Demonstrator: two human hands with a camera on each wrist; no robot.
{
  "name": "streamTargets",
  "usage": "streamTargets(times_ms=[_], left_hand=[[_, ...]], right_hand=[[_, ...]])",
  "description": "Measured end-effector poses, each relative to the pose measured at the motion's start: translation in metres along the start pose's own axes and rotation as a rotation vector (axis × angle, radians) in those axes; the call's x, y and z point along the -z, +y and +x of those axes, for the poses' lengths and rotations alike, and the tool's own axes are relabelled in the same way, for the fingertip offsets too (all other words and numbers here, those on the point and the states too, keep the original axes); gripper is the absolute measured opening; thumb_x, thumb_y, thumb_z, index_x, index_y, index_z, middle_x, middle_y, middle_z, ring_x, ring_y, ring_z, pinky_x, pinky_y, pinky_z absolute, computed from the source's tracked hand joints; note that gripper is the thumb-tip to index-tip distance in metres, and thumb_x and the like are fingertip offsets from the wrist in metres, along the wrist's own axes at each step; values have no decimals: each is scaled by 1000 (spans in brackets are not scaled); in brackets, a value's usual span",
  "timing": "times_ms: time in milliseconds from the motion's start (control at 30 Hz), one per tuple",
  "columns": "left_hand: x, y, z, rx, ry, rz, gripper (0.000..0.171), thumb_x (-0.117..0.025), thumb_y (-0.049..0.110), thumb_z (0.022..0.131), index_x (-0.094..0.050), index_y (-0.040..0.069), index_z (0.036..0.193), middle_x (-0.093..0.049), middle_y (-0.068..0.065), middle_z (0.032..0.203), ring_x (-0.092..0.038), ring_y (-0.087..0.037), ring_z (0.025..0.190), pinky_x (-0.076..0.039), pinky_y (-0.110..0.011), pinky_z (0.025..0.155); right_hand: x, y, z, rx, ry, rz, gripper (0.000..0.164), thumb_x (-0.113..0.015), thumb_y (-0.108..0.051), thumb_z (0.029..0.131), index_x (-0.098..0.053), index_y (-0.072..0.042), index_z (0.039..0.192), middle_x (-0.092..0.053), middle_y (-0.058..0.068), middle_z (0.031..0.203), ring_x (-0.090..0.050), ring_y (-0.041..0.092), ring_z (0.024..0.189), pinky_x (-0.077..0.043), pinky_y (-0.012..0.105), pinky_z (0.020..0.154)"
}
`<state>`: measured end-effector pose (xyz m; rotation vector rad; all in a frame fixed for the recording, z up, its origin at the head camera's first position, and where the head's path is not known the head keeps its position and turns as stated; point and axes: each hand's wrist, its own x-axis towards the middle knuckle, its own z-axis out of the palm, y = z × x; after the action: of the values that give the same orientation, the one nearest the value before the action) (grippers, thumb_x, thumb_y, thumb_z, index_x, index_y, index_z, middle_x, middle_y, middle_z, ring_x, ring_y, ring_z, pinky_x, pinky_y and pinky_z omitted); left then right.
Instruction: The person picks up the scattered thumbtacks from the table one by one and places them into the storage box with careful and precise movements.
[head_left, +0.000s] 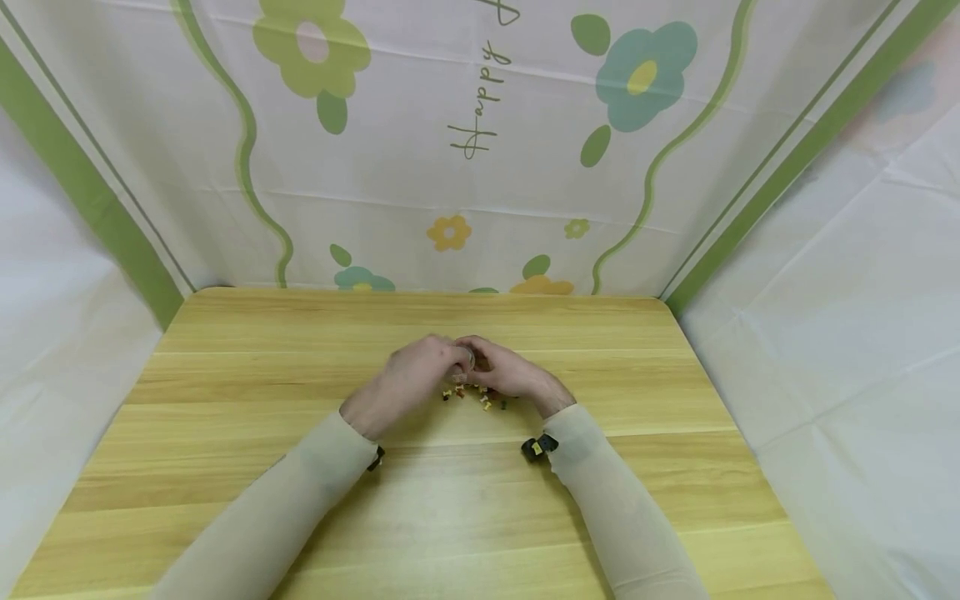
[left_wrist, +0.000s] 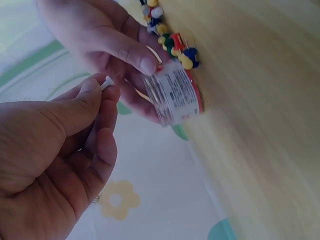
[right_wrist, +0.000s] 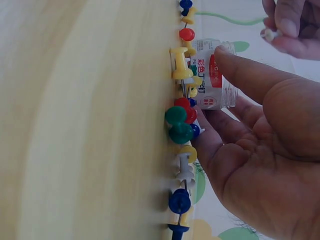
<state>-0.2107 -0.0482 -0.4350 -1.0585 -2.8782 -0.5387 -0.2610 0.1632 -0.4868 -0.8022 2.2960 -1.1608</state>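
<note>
The left hand (head_left: 420, 371) pinches a white pin (left_wrist: 106, 83) between thumb and fingertips; the right hand (head_left: 510, 371) curves round a clear jar (right_wrist: 210, 75), its mouth turned up. The pin is held just beside the jar, outside it. Coloured pins (right_wrist: 181, 132) lie close by the jar, on the side facing the person. All this sits around mid-width on the table (head_left: 465, 517), nearer the far edge than the camera's end. The left and right edges stand well apart from both hands, leaving room sideways; the far edge leaves less. Past it hangs a flowered cloth (head_left: 405, 150).

From overhead, the hands hide most of the jar and the white pin can't be made out. The left wrist view shows the pin's needle and the small print on the label; the right wrist view shows the label's red patch. Whether the jar's base touches the wood, I can't tell.
</note>
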Motion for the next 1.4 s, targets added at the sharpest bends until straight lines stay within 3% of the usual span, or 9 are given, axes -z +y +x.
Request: streamTargets(times_ms=[167, 367, 467, 733, 900, 1167, 1400], left_hand=[[-3, -9, 8, 21, 7, -30, 22, -73, 1, 93, -78, 16, 108, -75, 3, 108, -67, -17, 104, -56, -30, 89], [-9, -17, 16, 35, -2, 60, 25, -68, -2, 96, -76, 15, 112, -70, 1, 102, -65, -19, 101, -56, -31, 87], [-12, -20, 20, 53, -7, 37, 25, -67, 0, 97, -76, 14, 115, -70, 1, 105, -65, -20, 104, -57, -33, 89], [-15, -25, 24, 66, 7, -37, 23, -66, -1, 98, -77, 14, 112, -72, 0, 108, -63, -21, 109, -55, -36, 94], [-15, -29, 21, 75, 25, -65, 20, -69, 5, 97, -76, 14, 113, -73, 1, 109, -64, -20, 107, -54, -37, 95], [-11, -33, 12, 32, 77, -45, 16, -74, 12, 95, -75, 11, 111, -73, 0, 104, -66, -20, 101, -56, -36, 90], [-8, -30, 5, 42, 70, -18, 28, -75, 10, 94, -73, 8, 121, -72, -4, 110, -66, -22, 105, -57, -37, 92]], right_hand=[[0, -1, -1, 28, 6, -13, 50, -65, -15, 102, -47, -13, 149, -58, 3, 139, -57, 17, 122, -49, 38, 102], [0, -3, -2, 27, 4, -26, 43, -65, -16, 102, -50, -14, 143, -59, 4, 135, -58, 18, 117, -50, 37, 98], [0, -3, -1, 28, 6, -27, 44, -65, -16, 102, -49, -13, 143, -59, 7, 138, -58, 19, 116, -50, 37, 96], [-1, -3, -1, 0, -14, 9, 45, -65, -17, 102, -48, -12, 144, -62, 13, 126, -61, 26, 87, -56, 42, 67], [0, -4, 0, 8, 4, -33, 48, -67, -19, 101, -49, -14, 146, -60, 11, 135, -60, 21, 102, -54, 40, 84], [-1, -3, 1, 8, 11, -29, 58, -68, -21, 101, -45, -13, 152, -56, 7, 145, -56, 22, 125, -47, 42, 104], [0, -4, 1, 0, 15, -53, 60, -69, -20, 100, -44, -15, 154, -55, 4, 149, -53, 23, 134, -44, 40, 111]])
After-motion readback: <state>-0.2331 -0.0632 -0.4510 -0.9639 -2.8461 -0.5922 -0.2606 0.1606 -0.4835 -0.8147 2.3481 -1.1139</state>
